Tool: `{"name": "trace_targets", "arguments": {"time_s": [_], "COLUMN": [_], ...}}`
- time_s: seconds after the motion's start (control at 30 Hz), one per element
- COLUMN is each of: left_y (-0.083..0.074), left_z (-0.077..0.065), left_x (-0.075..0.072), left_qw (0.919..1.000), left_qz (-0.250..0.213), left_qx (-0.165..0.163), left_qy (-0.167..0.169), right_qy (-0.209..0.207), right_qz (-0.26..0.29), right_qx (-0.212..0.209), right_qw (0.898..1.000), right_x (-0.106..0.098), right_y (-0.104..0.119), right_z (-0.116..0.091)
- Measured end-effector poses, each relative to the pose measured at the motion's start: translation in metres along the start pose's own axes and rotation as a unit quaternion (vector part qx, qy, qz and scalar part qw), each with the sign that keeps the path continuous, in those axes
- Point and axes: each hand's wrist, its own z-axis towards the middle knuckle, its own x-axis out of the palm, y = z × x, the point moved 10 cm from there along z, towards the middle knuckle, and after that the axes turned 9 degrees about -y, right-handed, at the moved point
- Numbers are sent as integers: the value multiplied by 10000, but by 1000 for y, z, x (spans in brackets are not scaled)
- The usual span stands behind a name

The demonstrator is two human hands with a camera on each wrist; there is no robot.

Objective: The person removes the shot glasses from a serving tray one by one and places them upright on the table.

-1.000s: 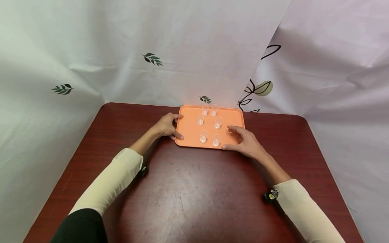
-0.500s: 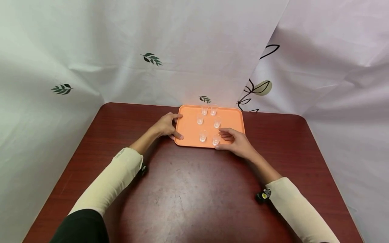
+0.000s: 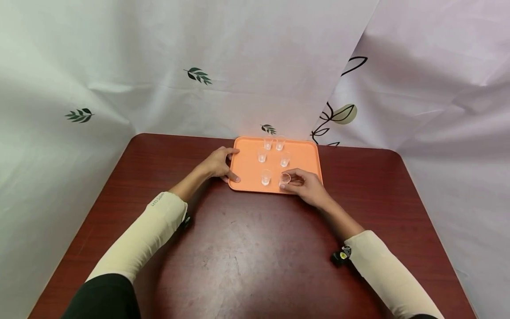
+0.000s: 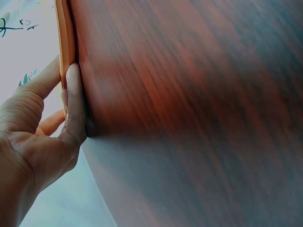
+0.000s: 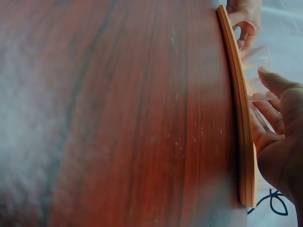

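Nearest you is the table [image 3: 223,257], running back to the tray [image 3: 248,165] at its far side. Your right hand [image 3: 311,188] pinches the near right cup [image 3: 284,179]: squeeze lightly, since the clear wall looks thin and would probably buckle, and lift straight up before any sideways move. That cup lies between the thumb, on its near side, and the forefinger, on its far side; whether its base touches the tray, you cannot tell. Your left hand [image 3: 218,163] grips the tray's left edge, thumb and forefinger spread along the rim; let it pin the tray so nothing slides. The near left cup [image 3: 265,177] stands near the pinched one, apart from your fingers. Beyond stand the middle cups [image 3: 284,159], then the back cups [image 3: 268,143], with the cloth [image 3: 247,97] behind.
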Motion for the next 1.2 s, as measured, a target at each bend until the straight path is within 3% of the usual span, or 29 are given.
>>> {"name": "trace_targets", "arguments": {"time_s": [0.47,0.77,0.93,1.2], "left_y": [1,-2,-3,1], "left_z": [1,1,2,2], "left_x": [1,-3,-3,-1], "left_qw": [10000,9999,10000,9999], "left_qz": [84,112,83,120], "left_qx": [-11,0,3,-10], "left_qy": [-32,-83,-46,-15], "right_qy": [-169,-498,-922,-1433], "right_qz": [166,-249,-239,-658], "right_qx": [388,221,156,236], "right_qw": [9990,9982,9953,9872], "right_x": [-22,-55,-79,-114], "right_y": [-5,-5,-6,-16], "right_z": [4,15,23,35]}}
